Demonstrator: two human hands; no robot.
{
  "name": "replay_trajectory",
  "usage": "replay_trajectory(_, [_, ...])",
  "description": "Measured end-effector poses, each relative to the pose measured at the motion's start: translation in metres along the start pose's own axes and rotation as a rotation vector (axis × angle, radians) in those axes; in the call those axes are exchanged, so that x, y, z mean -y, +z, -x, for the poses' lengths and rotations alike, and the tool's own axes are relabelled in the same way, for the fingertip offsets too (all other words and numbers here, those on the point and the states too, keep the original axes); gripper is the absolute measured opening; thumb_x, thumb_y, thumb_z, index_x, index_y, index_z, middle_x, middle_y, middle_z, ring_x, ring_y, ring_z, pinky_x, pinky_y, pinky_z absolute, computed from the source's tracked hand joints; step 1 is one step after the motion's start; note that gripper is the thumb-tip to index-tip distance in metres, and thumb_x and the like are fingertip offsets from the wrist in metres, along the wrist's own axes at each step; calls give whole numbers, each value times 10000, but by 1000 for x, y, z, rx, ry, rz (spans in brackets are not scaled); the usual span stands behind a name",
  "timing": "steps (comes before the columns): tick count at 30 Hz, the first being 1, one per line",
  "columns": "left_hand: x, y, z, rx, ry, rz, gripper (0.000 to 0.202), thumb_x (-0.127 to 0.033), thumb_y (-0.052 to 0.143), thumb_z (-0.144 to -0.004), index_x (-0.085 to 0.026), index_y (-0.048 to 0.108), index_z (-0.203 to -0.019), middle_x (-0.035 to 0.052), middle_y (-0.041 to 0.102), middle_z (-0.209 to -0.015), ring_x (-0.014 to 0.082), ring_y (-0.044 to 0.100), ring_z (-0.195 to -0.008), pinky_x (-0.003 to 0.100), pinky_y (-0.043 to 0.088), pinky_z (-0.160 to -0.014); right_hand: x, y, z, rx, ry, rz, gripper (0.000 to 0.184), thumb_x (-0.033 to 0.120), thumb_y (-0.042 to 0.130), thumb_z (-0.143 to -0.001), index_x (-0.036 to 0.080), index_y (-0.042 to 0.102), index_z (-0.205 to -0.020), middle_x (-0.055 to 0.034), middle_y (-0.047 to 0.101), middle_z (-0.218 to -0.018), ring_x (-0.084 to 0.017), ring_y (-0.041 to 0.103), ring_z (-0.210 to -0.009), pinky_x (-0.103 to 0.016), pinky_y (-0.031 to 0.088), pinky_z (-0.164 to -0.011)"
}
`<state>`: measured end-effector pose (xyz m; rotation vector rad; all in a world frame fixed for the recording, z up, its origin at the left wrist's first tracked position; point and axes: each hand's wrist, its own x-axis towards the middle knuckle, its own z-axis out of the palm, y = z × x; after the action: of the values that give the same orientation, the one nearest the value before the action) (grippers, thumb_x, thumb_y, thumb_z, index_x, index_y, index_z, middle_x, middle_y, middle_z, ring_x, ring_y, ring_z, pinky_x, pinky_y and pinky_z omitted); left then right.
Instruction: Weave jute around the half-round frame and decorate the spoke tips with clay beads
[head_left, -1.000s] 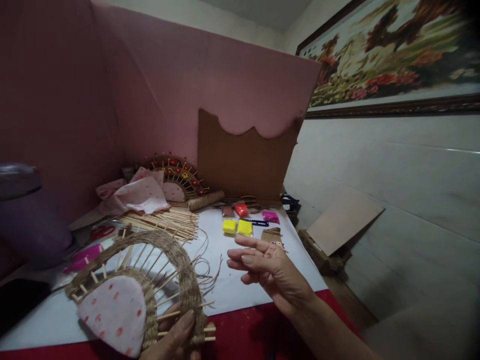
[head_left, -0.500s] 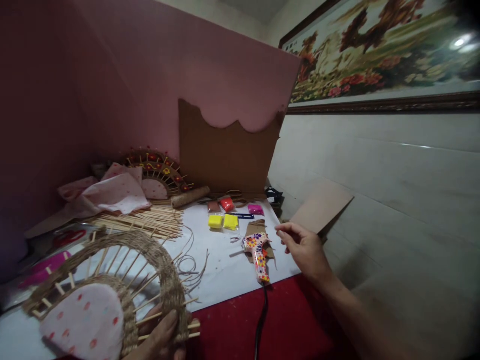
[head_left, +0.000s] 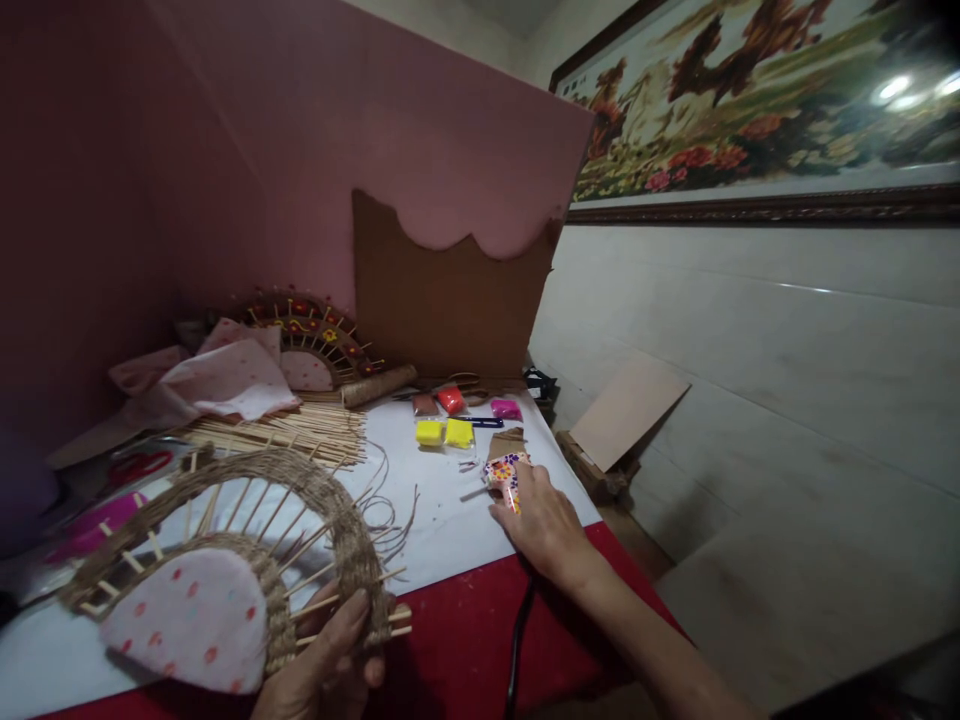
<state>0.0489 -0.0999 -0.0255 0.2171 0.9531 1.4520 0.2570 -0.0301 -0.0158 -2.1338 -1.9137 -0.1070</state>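
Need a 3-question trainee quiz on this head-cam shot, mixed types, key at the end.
1. Open: what patterned tool does the right hand partly cover?
2. True or false: the left hand is empty.
3. Multiple choice: how many yellow packets lie on the white sheet?
A) one
B) two
C) four

Key:
1. The flower-patterned glue gun.
2. False; it holds the woven twine-and-stick piece near one end.
3. B
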Motion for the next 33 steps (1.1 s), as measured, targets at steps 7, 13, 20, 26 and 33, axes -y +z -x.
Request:
replay_trajectory(7, [2, 0, -2, 42, 49, 29, 253, -18, 738, -518, -134, 654, -726, 3, 657, -601, 119, 585, -451, 149, 412, -308, -14, 6, 6, -159, 67, -180, 371, 178, 400, -860, 93, 442, -1218, -157, 531, -1029, -250, 598, -845, -349, 452, -725])
replay_trajectory(13, [3, -2, -3, 28, 30, 35, 243, -5, 716, -545, -135, 640, -736, 14, 672, -663, 124, 606, -490, 143, 411, -309, -23, 5, 14, -421, 83, -630, 310, 255, 413, -860, 124, 505, -1125, -141, 529, -1014, -243, 567, -873, -355, 474, -723])
replay_trajectory(20, [1, -3, 1, 36, -20, 70, 264, 17, 686, -593, -148, 633, -792, -6, 653, -673, 113, 613, -515, 159, 459, -366, 0, -17, 55, -115, 215, -1549, 249, 410, 616, -782, 196, 491, -771, 73, 382, -528, -62, 318, -398, -179, 291, -358])
replay_trajectory(26, [1, -6, 2, 102, -15, 96, 197, -11, 687, -615, -134, 632, -759, 16, 648, -640, 146, 626, -529, 175, 436, -333, 4, -39, 82, 388, 122, -1416, 346, 481, 646, -732, 162, 576, -618, 17, 496, -466, -59, 362, -357, -191, 275, -348])
replay_trajectory(33, [1, -5, 2, 104, -20, 137, 204, -32, 722, -579, -120, 652, -749, -6, 637, -641, 95, 564, -452, 172, 437, -321, 2, -44, 88, 345, 12, -1088, 261, 410, 720, -661, 213, 719, -832, -56, 675, -790, -223, 606, -735, -302, 503, -659])
